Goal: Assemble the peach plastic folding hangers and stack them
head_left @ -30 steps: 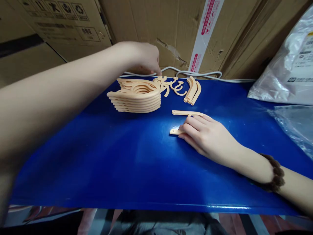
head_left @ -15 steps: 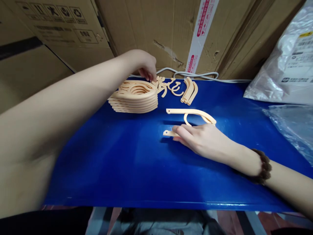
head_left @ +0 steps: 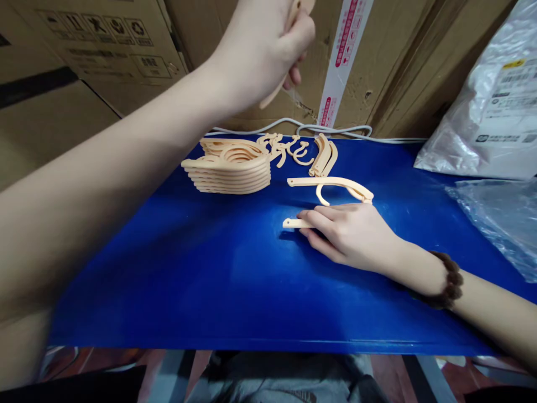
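Observation:
My left hand (head_left: 274,47) is raised above the far side of the table, at the top of the picture. Its fingers are closed round a flat beige hanger part (head_left: 307,5) with a hole near one end; the hand hides most of it. On the table, my right hand (head_left: 352,232) grips a beige folding hanger (head_left: 331,181) with two arms and a curved hook. The lower arm lies mostly under the fingers. Behind it stand a stack of beige hanger parts (head_left: 230,174), several loose hooks (head_left: 301,154) and short curved arms (head_left: 325,157).
Cardboard boxes (head_left: 235,67) stand along the back of the blue table (head_left: 201,285). A white cable (head_left: 348,130) runs along the rear edge. At the right lie a white plastic parcel bag (head_left: 465,120) and a clear plastic bag (head_left: 499,212).
My left hand has lifted from beside the stack, up and slightly right, and now carries a hanger part. My right hand stays at nearly the same spot with the folding hanger.

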`<control>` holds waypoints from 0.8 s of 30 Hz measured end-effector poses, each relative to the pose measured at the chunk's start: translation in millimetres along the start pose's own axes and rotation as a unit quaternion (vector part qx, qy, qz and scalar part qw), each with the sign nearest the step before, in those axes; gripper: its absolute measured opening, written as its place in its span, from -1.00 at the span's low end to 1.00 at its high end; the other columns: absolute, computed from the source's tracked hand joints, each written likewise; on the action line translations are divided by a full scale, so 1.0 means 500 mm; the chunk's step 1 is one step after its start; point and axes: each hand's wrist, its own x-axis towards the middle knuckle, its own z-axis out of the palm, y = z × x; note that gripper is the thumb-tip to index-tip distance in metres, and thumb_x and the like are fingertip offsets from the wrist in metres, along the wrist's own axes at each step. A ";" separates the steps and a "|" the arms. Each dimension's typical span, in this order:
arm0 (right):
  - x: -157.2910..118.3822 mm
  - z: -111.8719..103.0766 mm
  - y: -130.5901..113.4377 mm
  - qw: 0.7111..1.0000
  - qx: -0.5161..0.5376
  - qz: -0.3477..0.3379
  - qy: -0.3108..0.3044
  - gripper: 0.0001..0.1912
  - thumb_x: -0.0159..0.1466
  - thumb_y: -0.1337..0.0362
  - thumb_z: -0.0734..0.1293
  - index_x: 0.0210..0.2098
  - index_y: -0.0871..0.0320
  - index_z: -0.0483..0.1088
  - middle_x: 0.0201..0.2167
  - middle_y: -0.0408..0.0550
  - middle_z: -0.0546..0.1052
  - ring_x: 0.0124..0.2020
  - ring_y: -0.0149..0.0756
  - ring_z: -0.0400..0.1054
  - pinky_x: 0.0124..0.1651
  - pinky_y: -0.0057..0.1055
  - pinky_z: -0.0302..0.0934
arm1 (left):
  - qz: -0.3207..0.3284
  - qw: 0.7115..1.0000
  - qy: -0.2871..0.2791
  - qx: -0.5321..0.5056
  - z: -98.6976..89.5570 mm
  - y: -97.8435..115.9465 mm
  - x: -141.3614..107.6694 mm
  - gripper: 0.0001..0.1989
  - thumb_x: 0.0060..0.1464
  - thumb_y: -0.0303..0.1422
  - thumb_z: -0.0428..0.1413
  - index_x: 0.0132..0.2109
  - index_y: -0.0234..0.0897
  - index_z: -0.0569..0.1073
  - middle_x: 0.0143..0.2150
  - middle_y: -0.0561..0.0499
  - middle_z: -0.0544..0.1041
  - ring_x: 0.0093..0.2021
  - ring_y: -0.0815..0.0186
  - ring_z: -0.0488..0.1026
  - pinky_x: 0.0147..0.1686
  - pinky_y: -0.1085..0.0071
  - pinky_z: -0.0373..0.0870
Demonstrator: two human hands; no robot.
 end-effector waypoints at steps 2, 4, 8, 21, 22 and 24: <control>0.003 -0.006 0.001 1.000 0.001 0.007 -0.010 -0.65 0.45 0.22 0.09 -0.16 0.23 0.46 -0.37 -0.03 0.56 -0.39 -0.35 0.43 -0.42 -0.39 -0.03 | 0.010 0.996 0.054 -0.072 -0.015 0.055 -0.039 -0.43 0.18 -0.41 -0.46 0.16 -0.69 0.17 -0.22 0.00 0.49 -0.29 0.45 0.52 -0.27 0.43 0.31; 0.007 -0.009 0.003 1.000 -0.006 0.012 -0.019 -0.65 0.46 0.23 0.08 -0.15 0.22 0.46 -0.35 -0.02 0.57 -0.36 -0.33 0.45 -0.43 -0.39 -0.06 | 0.020 0.993 0.023 -0.113 -0.013 0.102 -0.088 -0.51 0.24 -0.43 -0.32 0.21 -0.63 0.14 -0.27 0.04 0.50 -0.38 0.51 0.49 -0.32 0.51 0.27; 0.012 0.000 0.013 0.999 -0.043 0.006 -0.033 -0.64 0.46 0.23 0.07 -0.17 0.23 0.44 -0.40 0.00 0.56 -0.50 -0.35 0.37 -0.45 -0.38 -0.16 | 0.040 0.998 -0.001 -0.052 0.026 0.147 -0.190 -0.67 0.35 -0.35 -0.19 0.07 -0.46 0.31 -0.39 -0.01 0.50 -0.48 0.37 0.46 -0.52 0.48 0.16; -0.006 0.029 0.019 0.999 -0.029 0.010 -0.010 -0.63 0.48 0.17 0.05 0.03 0.16 0.40 -0.39 -0.08 0.59 -0.51 -0.41 0.40 -0.50 -0.39 -0.18 | -0.109 0.987 -0.093 -0.076 0.102 0.109 -0.297 -0.66 0.30 -0.25 -0.15 -0.43 -0.24 0.30 -0.58 0.13 0.39 -0.57 0.38 0.32 -0.54 0.45 -0.06; -0.008 0.029 0.021 1.000 -0.022 0.014 0.000 -0.64 0.48 0.17 0.06 0.02 0.16 0.40 -0.36 -0.08 0.60 -0.48 -0.40 0.43 -0.50 -0.40 -0.15 | -0.119 0.983 -0.107 -0.091 0.102 0.108 -0.297 -0.66 0.31 -0.24 -0.15 -0.42 -0.24 0.29 -0.57 0.13 0.38 -0.56 0.38 0.32 -0.54 0.45 -0.05; -0.010 0.030 0.023 1.000 -0.006 0.014 0.014 -0.66 0.47 0.16 0.09 0.00 0.16 0.41 -0.32 -0.08 0.62 -0.44 -0.39 0.46 -0.48 -0.41 -0.09 | -0.132 0.975 -0.138 -0.114 0.104 0.108 -0.299 -0.67 0.32 -0.23 -0.16 -0.39 -0.23 0.28 -0.54 0.13 0.39 -0.54 0.37 0.33 -0.53 0.44 -0.04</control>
